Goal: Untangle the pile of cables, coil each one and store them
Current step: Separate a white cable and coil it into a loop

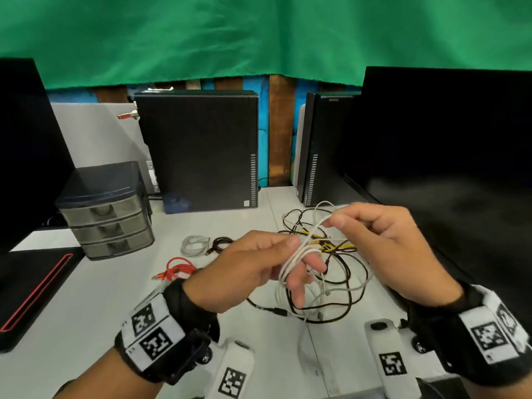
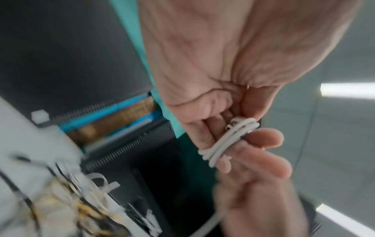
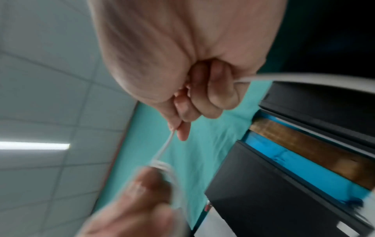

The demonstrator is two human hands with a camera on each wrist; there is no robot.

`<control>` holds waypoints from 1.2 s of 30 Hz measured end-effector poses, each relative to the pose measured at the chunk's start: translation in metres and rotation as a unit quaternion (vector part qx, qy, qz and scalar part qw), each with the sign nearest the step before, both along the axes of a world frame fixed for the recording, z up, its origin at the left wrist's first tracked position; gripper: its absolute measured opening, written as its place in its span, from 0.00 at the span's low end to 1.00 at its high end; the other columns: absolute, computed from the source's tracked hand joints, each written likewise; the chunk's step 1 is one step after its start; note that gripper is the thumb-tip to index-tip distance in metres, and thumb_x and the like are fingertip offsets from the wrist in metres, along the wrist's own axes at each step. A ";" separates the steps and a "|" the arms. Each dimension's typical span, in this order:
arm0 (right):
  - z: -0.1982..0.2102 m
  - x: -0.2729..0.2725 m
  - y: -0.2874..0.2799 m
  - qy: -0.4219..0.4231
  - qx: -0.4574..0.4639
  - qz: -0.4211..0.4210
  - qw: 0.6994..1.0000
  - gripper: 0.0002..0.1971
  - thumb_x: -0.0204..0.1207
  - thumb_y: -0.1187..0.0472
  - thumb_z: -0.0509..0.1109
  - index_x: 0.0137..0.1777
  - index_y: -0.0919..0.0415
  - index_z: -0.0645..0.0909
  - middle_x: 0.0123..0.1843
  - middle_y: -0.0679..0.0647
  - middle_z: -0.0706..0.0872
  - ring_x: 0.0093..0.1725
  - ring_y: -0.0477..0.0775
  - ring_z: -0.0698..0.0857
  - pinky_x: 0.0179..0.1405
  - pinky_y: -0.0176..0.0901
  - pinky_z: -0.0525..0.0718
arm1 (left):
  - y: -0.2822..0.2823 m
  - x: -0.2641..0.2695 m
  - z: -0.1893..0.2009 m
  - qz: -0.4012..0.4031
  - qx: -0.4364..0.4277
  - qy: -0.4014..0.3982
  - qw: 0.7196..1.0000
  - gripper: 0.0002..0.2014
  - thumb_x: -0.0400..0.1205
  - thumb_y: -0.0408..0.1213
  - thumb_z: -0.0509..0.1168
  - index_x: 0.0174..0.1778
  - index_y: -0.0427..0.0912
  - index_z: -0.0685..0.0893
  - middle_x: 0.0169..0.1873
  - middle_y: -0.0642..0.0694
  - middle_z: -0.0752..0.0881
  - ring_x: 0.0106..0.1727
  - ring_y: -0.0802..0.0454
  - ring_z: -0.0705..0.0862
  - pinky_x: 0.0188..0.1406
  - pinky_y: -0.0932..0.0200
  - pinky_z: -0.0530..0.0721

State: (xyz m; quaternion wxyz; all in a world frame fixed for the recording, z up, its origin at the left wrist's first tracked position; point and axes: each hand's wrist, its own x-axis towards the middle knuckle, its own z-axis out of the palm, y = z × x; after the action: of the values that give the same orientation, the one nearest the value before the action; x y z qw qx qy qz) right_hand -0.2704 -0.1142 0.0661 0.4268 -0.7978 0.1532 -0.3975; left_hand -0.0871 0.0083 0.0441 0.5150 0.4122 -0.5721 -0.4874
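A white cable (image 1: 290,263) is wound in several loops round the fingers of my left hand (image 1: 299,254), and the thumb pins the loops down. The left wrist view shows the loops (image 2: 225,139) across two fingers, with a plug end tucked under them. My right hand (image 1: 334,221), up and to the right, pinches the same cable's free run (image 3: 168,142) between thumb and forefinger. Under both hands a tangle of black, yellow and white cables (image 1: 342,272) lies on the white table (image 1: 115,298).
Three coiled cables lie left of the tangle: white (image 1: 194,244), black (image 1: 220,242) and red (image 1: 178,269). A grey three-drawer unit (image 1: 106,217) stands at the left. Two black PC towers (image 1: 201,151) stand behind, and dark monitors (image 1: 446,145) flank the table.
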 end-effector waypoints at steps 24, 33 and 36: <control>-0.062 0.040 0.042 -0.011 0.003 0.051 0.999 0.19 0.89 0.39 0.48 0.47 0.43 0.78 0.35 0.41 0.87 0.32 0.46 0.80 0.36 0.42 0.80 | -0.002 -0.024 -0.001 0.150 -0.030 0.021 0.988 0.17 0.87 0.46 0.61 0.40 0.36 0.83 0.20 0.49 0.70 0.23 0.55 0.72 0.37 0.57 0.82; -0.028 0.019 0.024 0.006 0.176 0.271 0.946 0.23 0.77 0.63 0.73 0.71 0.62 0.76 0.49 0.58 0.92 0.48 0.58 0.93 0.43 0.38 0.89 | 0.005 -0.013 0.015 -0.031 0.102 0.187 0.977 0.26 0.87 0.55 0.55 0.31 0.41 0.80 0.19 0.50 0.65 0.18 0.56 0.61 0.35 0.57 0.76; -0.028 0.020 0.021 -0.019 0.170 0.220 0.960 0.07 0.75 0.68 0.69 0.49 0.71 0.79 0.36 0.50 0.91 0.30 0.40 0.88 0.30 0.23 0.80 | 0.003 -0.014 0.020 -0.026 0.124 0.205 0.971 0.31 0.86 0.58 0.47 0.30 0.41 0.83 0.20 0.49 0.65 0.22 0.52 0.55 0.33 0.57 0.74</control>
State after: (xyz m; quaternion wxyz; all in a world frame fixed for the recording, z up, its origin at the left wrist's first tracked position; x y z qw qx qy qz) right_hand -0.2503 -0.0933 0.0380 0.6356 -0.7201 0.0310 -0.2765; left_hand -0.1009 0.0108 0.0644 0.5535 0.3492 -0.3999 -0.6417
